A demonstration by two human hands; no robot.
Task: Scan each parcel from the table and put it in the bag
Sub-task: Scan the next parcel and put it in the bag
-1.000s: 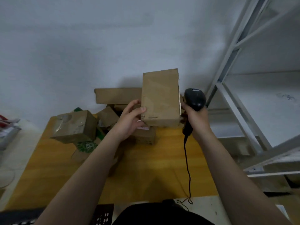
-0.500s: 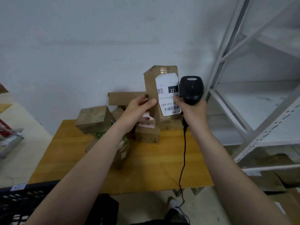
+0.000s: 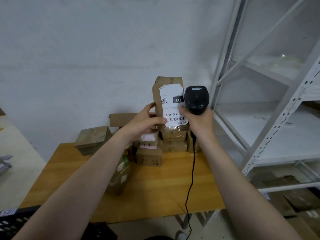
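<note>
I see a wooden table (image 3: pixel 155 196) against a white wall, shelving (image 3: pixel 277 118) right. My left hand (image 3: pixel 145 122) grips the upright parcel (image 3: pixel 167 101) above the table; my right hand (image 3: pixel 200 122) clasps the scanner (image 3: pixel 196 98) beside its label (image 3: pixel 173 106).

A plain white wall (image 3: pixel 86 58) fills the background. A white metal shelving unit (image 3: pixel 270 101) stands at the right, built from perforated uprights, diagonal cross-braces and flat white shelves; its near upright runs diagonally across the right edge of the view. Flattened brown cardboard (image 3: pixel 294 196) lies on the floor beneath the lowest shelf. A black plastic crate (image 3: pixel 15 220) with a slotted wall occupies the lower-left corner and carries a small white label with digits too blurred to read. The floor (image 3: pixel 15 153) at the left is pale and light-coloured. Grey flat items (image 3: pixel 5 163) rest at the far-left edge; their type cannot be determined.
</note>
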